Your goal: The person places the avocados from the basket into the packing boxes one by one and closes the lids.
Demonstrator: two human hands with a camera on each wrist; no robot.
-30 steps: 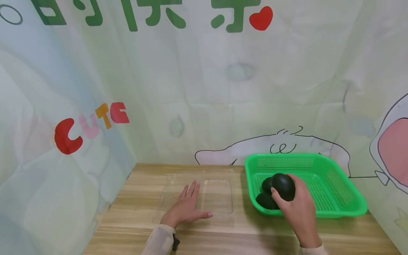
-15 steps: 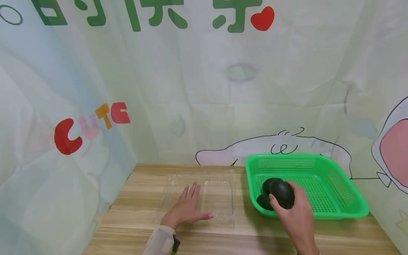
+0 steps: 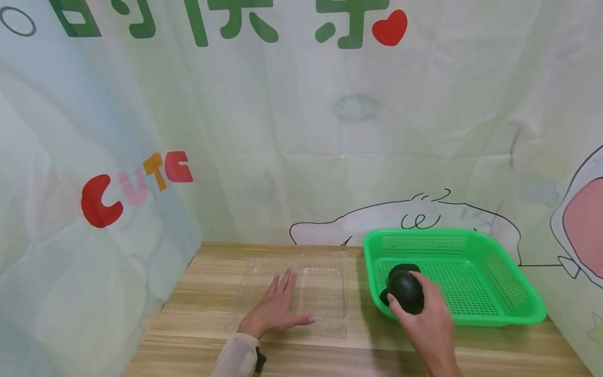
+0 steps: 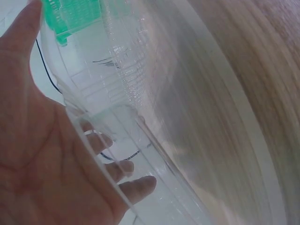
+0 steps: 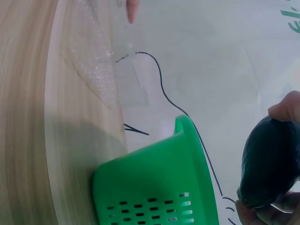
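My right hand (image 3: 428, 322) grips a dark avocado (image 3: 406, 292) between thumb and fingers, above the near-left part of a green basket (image 3: 499, 318). More dark avocados (image 3: 404, 267) lie in the basket behind it, partly hidden. In the right wrist view the held avocado (image 5: 268, 161) is clear of the basket wall (image 5: 145, 187), its skin slightly bumpy. On the left, my left hand (image 3: 273, 312) lies with straight fingers over a clear plastic container (image 3: 322, 293). The left wrist view shows its fingers (image 4: 140, 187) through the transparent wall.
The wooden table (image 3: 198, 324) holds the container at left and the basket at right, with a strip of wood between them. A printed curtain (image 3: 264, 157) hangs along the table's back and sides.
The right hand, with the avocado in its grip, has moved left and a little toward the near side, now covering more of the other avocados. The left hand has stayed put.
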